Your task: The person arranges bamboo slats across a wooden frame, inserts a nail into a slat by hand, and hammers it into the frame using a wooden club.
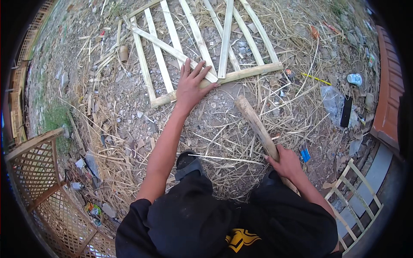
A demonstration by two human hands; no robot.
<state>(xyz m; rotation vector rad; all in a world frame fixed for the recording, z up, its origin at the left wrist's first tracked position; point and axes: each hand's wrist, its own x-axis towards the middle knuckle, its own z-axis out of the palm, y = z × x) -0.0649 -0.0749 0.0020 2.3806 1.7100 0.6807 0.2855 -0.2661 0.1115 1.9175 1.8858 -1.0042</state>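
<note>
Left hand [191,86] spread flat on bamboo frame [202,43] | right hand [287,162] clenched round wooden club [257,125] | keep your fingers clear of the joint, strike squarely.

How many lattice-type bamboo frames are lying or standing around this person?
3: the slat frame under the left hand, a diamond lattice panel lower left, a small ladder-like frame lower right. More may be hidden.
</note>
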